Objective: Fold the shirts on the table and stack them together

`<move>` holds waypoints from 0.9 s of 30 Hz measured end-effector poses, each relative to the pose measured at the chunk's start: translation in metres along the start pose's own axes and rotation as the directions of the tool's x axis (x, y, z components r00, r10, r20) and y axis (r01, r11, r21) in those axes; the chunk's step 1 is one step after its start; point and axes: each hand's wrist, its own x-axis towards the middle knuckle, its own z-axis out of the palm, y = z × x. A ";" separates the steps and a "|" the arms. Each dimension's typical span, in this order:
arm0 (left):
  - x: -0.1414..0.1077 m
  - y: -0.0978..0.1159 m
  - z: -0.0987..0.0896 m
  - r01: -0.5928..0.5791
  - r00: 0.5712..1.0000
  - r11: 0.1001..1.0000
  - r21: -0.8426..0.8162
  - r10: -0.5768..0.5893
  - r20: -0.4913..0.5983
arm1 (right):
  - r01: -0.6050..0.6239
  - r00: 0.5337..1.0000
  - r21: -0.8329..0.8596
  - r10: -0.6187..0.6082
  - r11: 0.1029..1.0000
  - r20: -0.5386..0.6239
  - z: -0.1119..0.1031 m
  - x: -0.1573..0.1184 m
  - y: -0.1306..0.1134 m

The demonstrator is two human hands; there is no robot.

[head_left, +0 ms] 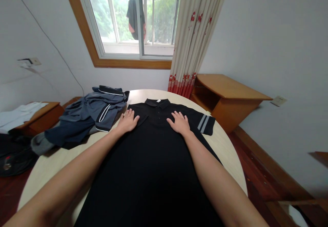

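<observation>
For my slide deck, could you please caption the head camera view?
Left hand and right hand rest on a black polo shirt laid on a round table, beside piled clothes.

1. The black shirt (156, 165) runs past the bottom edge, hem out of sight.
2. The left hand (128, 120) hides part of the shirt's shoulder area; the right hand (179, 122), part of its chest.
3. The 2 forearms (212, 172) are cut off below.
4. The collar label (158, 101) is too small to read.
5. Overlapping folds hide how many garments the clothes pile (84, 109) holds.
6. The left edge crops the black bag (15, 158).
</observation>
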 end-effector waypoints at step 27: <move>-0.047 0.006 -0.023 -0.456 0.644 0.882 -0.121 0.233 -0.729 | -0.570 0.796 0.149 0.588 0.808 -0.142 -0.067 0.006 0.125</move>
